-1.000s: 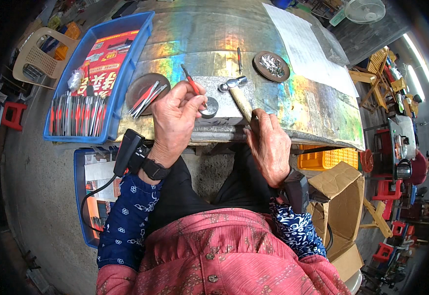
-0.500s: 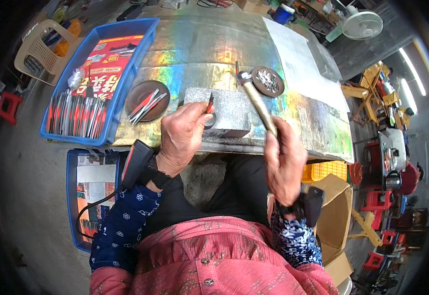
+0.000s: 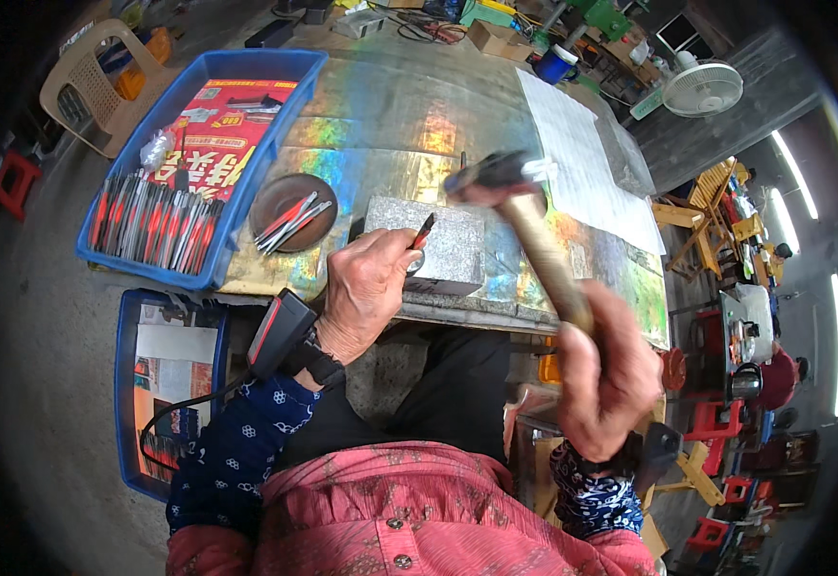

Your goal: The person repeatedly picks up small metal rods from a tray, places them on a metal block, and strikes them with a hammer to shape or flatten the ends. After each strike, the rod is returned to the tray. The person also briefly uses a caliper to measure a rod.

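Between the thumb and fingers of my left hand (image 3: 366, 286) is a slim red piece with a black tip (image 3: 425, 230), its end pointing up and away. The hand rests against the left front of a speckled grey metal block (image 3: 453, 230). A small round grey part (image 3: 416, 261) shows by its fingertips. My right hand (image 3: 611, 374) grips a hammer (image 3: 546, 252) by its wooden handle. The hammer's head, smeared by motion, is raised off the block's right side. A brown round dish (image 3: 289, 190) left of the block holds several slim red and silver pieces (image 3: 292, 223).
A blue tray (image 3: 267, 154) at the left holds rows of slim red, silver and black pieces (image 3: 155, 226). Below it stands another blue tray (image 3: 129, 384). White paper (image 3: 573, 144) covers the table's right side. The hammer mostly hides a second dish.
My right hand has swung the hammer up and to the right, and its head now looks larger. My left hand still holds the slim red piece near the block. The view has shifted slightly.
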{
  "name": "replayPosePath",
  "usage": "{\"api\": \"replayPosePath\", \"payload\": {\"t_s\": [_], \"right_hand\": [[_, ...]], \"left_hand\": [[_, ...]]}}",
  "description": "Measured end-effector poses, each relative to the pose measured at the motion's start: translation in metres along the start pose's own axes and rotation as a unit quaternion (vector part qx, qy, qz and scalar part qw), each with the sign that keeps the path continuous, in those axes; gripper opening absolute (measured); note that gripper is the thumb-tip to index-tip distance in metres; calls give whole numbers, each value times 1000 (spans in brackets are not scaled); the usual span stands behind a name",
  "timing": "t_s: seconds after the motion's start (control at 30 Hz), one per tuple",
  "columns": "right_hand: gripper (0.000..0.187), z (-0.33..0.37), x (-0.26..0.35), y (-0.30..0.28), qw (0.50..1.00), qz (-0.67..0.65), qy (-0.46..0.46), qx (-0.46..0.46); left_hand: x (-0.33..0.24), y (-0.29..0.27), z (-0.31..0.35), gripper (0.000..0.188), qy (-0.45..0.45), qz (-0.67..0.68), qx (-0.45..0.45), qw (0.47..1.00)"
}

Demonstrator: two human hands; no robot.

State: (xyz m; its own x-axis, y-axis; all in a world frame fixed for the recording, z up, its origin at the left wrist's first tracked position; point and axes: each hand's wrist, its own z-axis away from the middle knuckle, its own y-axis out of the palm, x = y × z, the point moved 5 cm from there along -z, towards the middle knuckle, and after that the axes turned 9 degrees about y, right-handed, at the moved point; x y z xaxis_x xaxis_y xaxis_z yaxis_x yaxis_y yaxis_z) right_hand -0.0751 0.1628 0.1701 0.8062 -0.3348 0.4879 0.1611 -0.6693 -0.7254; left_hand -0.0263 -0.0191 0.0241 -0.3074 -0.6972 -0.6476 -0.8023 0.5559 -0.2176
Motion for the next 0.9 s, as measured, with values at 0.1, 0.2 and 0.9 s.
{"api": "replayPosePath", "payload": {"t_s": [0.1,0.2,0.9], "right_hand": [[28,5,0,-10,988,-121,13,-96],[30,2,-2,3,999,-14,-31,-37],[23,-9,-19,12,987,-63,118,85]], "left_hand": [[0,0,0,15,-6,5,2,1000],[-1,-1,-1,12,-14,-8,8,1000],[-1,-2,-1,13,-8,-28,22,999]]}}
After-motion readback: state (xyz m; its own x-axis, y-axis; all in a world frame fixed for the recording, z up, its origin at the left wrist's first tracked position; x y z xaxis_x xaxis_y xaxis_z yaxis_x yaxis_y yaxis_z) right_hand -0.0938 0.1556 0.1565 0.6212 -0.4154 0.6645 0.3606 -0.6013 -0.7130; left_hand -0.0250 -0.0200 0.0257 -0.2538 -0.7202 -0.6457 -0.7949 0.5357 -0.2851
